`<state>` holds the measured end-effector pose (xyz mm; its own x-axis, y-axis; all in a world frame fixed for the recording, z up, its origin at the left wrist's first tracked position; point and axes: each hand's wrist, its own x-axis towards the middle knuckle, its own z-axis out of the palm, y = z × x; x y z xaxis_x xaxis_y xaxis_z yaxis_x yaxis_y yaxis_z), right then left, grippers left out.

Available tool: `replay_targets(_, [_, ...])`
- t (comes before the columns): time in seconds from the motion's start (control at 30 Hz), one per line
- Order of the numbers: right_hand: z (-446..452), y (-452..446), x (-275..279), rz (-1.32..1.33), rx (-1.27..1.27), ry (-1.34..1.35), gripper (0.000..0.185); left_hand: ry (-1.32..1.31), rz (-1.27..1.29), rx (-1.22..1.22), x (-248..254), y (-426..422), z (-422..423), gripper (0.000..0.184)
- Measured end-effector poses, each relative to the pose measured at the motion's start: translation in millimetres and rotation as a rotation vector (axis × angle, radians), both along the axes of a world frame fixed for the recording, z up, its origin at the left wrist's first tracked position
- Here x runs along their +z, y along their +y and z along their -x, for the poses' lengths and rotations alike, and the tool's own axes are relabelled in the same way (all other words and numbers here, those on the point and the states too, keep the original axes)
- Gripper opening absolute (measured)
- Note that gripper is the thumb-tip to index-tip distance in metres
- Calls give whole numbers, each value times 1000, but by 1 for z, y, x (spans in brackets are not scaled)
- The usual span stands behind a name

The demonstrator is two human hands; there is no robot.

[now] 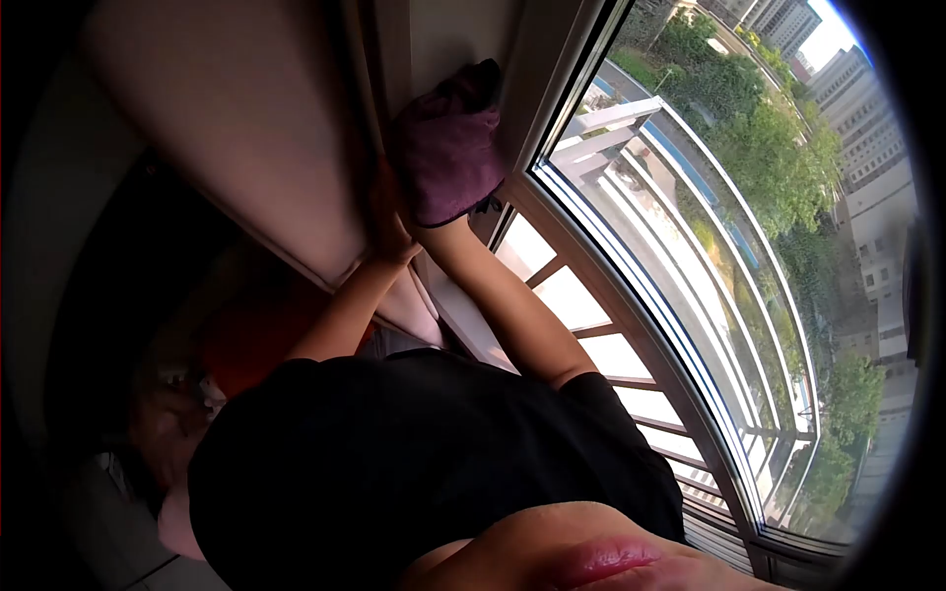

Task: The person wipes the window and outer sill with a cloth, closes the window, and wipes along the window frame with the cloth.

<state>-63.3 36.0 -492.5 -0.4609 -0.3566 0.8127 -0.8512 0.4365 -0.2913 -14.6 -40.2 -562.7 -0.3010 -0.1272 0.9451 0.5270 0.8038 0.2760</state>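
Note:
A purple cloth mitt [448,163] with a dark hem covers my right hand; its fingers are hidden inside. It rests against the pale vertical surface beside the window frame. Just left of the mitt, my left hand [392,225] lies in shadow against the edge of a tall pink padded panel [286,128]. Its fingers look stretched upward along that edge, partly hidden by the mitt and the dim light.
On the right is a large window [709,286] in a metal frame [631,281], with white railings [724,167] outside. Slatted bars [572,295] run below the frame. An orange-red item [256,340] and pink fabric [177,522] lie low on the left, above the tiled floor [163,571].

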Motion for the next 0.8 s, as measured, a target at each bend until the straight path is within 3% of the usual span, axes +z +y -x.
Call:
replay_targets(0.1, [-11,7,18,109,140,-43,56,-238,-309,-114,21,10,-8,97])
replay_targets(0.17, [-4,5,6,121,161,25,56,-240,-310,-95,44,20,-13,96])
replay_targets(0.23, [-6,11,8,-71,199,-87,57,-252,-310,-88,41,25,-13,96])
replay_targets(0.3, [-12,12,15,31,278,-151,55,-209,-243,173,16,17,-7,94])
replay_targets(0.4, [-17,7,11,222,261,-23,55,-115,-95,378,4,14,-1,93])
replay_targets(0.53, [-28,18,24,98,229,8,54,-77,-147,322,33,24,-7,84])
replay_targets(0.6, [-20,16,21,110,201,94,51,-170,-428,-94,66,38,-18,72])
replay_targets(0.63, [-15,14,17,91,206,117,51,-145,-443,-98,68,38,-20,72])
replay_targets(0.7, [-10,13,12,69,217,45,49,-151,-214,72,63,32,-21,65])
replay_targets(0.73, [-13,20,27,75,243,79,46,-137,-254,59,29,22,-12,63])
replay_targets(0.8, [-14,23,32,67,234,150,46,-81,-201,121,23,21,-9,61])
